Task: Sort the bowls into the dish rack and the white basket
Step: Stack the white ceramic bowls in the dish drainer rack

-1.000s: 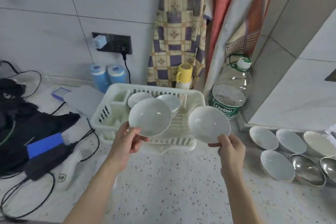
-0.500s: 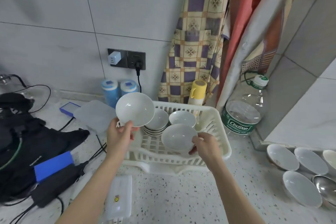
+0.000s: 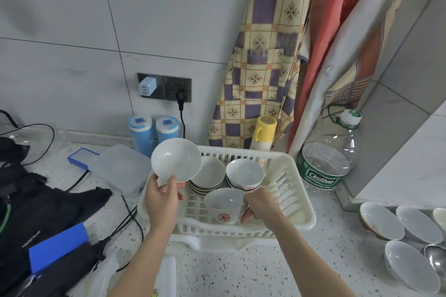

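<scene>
Nearest, a person's two forearms reach out over a speckled desk [image 3: 241, 272]. The right hand [image 3: 261, 205] curls its grip around a white bowl with a red mark [image 3: 225, 205], lowering it into the front of a white slotted basket [image 3: 296, 212]. The left hand [image 3: 161, 200] pinches the rim of a plain white bowl [image 3: 176, 159], tilted up above the basket's left edge. Further in, two stacks of bowls [image 3: 226, 173] already sit inside the basket. Off to the right, several bowls [image 3: 395, 243] wait on the desk, some white, at least one metal. So the sorting looks partway done. No separate dish rack can be told apart here.
</scene>
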`<state>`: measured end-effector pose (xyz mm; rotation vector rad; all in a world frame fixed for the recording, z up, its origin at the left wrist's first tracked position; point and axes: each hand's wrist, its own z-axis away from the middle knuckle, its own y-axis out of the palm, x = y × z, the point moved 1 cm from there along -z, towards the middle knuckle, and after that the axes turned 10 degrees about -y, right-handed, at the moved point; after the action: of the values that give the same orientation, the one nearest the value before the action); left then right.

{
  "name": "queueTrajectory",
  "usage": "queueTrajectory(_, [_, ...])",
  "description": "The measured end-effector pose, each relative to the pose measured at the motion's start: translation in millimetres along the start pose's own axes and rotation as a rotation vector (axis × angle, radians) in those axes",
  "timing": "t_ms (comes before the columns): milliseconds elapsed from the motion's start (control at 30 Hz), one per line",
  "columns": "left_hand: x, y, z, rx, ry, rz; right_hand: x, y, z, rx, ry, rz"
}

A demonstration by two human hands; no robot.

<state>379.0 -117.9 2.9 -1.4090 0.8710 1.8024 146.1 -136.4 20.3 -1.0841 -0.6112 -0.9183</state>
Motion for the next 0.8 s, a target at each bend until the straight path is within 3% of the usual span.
queueTrajectory(367, [0.8,1.7,0.1,-0.050,0.010,-0.051,-11.7,21.1,-16.5,0.040,-0.021,0.174])
queueTrajectory(800, [-5.7,3.0,6.8,0.008,-0.005,-0.142,-25.1,32.0,-26.0,0.136,-0.045,0.434])
